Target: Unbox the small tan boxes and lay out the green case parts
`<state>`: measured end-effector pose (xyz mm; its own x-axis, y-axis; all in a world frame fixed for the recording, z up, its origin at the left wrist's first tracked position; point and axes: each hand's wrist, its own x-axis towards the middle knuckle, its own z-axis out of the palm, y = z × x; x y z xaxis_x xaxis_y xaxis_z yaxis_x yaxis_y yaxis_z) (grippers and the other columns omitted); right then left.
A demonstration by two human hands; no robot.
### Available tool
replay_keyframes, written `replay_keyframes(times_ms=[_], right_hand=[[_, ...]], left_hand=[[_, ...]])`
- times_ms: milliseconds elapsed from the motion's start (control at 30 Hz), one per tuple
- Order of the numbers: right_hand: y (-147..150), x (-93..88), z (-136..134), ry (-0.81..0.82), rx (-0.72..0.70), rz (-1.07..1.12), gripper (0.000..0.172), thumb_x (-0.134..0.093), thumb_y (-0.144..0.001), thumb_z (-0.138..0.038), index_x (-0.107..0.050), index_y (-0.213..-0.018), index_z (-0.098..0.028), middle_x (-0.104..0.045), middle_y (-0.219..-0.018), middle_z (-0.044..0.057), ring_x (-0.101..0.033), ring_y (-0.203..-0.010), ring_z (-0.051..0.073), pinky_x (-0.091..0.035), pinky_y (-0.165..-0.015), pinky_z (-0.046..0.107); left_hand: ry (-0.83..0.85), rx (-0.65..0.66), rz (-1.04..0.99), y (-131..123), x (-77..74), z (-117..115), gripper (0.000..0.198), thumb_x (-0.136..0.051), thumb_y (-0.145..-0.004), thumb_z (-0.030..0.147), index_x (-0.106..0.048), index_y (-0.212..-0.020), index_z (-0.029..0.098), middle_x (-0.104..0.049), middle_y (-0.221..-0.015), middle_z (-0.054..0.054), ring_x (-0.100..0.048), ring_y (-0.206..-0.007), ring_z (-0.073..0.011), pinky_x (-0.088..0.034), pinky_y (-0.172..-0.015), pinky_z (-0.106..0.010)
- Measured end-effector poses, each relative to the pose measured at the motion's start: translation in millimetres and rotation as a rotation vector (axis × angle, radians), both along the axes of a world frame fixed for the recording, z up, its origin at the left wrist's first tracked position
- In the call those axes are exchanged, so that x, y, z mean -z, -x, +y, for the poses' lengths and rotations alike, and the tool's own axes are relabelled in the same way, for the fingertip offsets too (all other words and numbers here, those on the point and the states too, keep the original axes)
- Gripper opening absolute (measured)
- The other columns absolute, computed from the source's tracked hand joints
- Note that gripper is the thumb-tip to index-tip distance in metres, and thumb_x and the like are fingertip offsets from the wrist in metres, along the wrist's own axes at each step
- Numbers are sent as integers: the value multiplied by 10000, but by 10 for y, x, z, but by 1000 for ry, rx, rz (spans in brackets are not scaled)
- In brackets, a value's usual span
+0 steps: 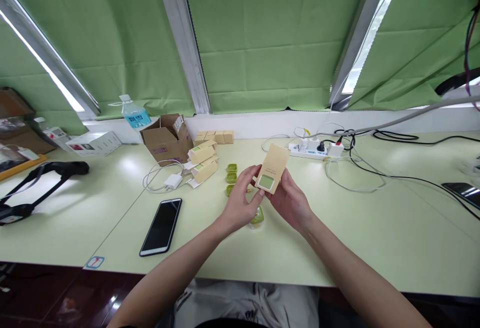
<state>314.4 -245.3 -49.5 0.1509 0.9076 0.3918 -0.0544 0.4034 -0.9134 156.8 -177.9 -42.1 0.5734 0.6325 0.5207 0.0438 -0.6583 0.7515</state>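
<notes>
Between both hands, above the table, is a small tan cardboard box point(277, 161) with a green window panel near its lower end. My left hand point(242, 199) grips its lower left side, thumb at the bottom edge. My right hand point(291, 201) wraps its right side and underside, some fingers hidden behind it. Below the hands lies a clear package with a green item point(257, 216), partly covered. Several small green square containers point(231, 177) stand in a column just left of the box; my left hand partly hides the nearest ones.
Left of the containers lie two tan boxes point(204, 168) with loose flaps, near an open brown carton point(168, 138). A phone point(161, 227), a white charger point(173, 181) and a power strip point(308, 151) with tangled cables are on the table point(375, 238). Small boxes point(214, 137) line the wall.
</notes>
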Motion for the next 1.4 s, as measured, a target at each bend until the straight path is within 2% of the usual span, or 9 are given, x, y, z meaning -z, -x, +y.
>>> replay_keyframes(times_ms=[133, 233, 467, 633, 800, 967, 1100, 1233, 1400], right_hand=[[10, -25, -6, -26, -6, 73, 478, -409, -1062, -657, -476, -1427, -356, -699, -1420, 105, -740, -1189, 293, -623, -949, 549], [14, -26, 0, -25, -52, 198, 455, -514, -1033, -638, -543, -1367, -330, -714, -1392, 109, -728, -1216, 307, -603, -990, 567], [42, -11, 1, 63, -110, 474, 426, -775, -905, -582, -647, -1253, -373, -737, -1377, 21, -681, -1306, 300, -520, -1134, 524], [30, 77, 35, 40, -137, 478, 492, -828, -887, -533, -610, -1304, -390, -768, -1319, 10, -671, -1330, 281, -507, -1153, 517], [29, 115, 37, 54, -120, 446, 537, -879, -851, -490, -599, -1293, -367, -801, -1225, 16, -702, -1278, 268, -535, -1119, 476], [73, 86, 18, 72, -110, 428, 575, -883, -840, -509, -609, -1320, -350, -785, -1274, 31, -718, -1244, 269, -565, -1082, 456], [86, 44, 23, 51, -83, 491, 527, -861, -855, -534, -633, -1285, -332, -792, -1248, 34, -715, -1254, 272, -562, -1098, 472], [70, 33, 41, 38, -83, 534, 477, -857, -855, -535, -658, -1231, -319, -787, -1272, 39, -704, -1270, 281, -559, -1105, 493], [60, 50, 36, 55, -103, 514, 432, -848, -867, -530, -667, -1203, -327, -793, -1257, 33, -703, -1268, 271, -552, -1111, 495]], left_hand=[[7, 13, 9, -15, -52, 1, 608, -614, -944, 209, -529, -1541, 283, -574, -1558, -116, -599, -1297, -294, -546, -887, -392], [51, 16, 5, -32, -59, -5, 615, -608, -928, 190, -542, -1532, 278, -598, -1537, -106, -618, -1247, -281, -529, -877, -384], [154, 24, -48, -35, -13, -16, 601, -643, -939, 250, -548, -1533, 257, -617, -1520, -103, -615, -1190, -265, -475, -870, -367], [276, 68, -132, -57, 51, 22, 560, -652, -933, 261, -570, -1487, 255, -655, -1458, -100, -629, -1214, -273, -502, -923, -373], [417, 129, -194, -89, 32, 40, 541, -712, -864, 277, -571, -1384, 223, -681, -1336, -114, -656, -1183, -277, -536, -965, -385], [521, 150, -283, -116, 25, -1, 567, -672, -742, 161, -552, -1292, 228, -653, -1263, -82, -621, -1150, -244, -519, -925, -348], [559, 163, -306, -129, 50, -37, 622, -607, -656, 127, -572, -1265, 251, -641, -1222, -47, -608, -1104, -219, -481, -866, -318], [545, 198, -306, -106, 55, -45, 572, -652, -759, 218, -575, -1324, 256, -640, -1272, -57, -596, -1133, -232, -472, -900, -337], [491, 205, -271, -69, 81, -21, 512, -703, -933, 441, -545, -1377, 240, -630, -1350, -107, -615, -1205, -270, -482, -1015, -401]])
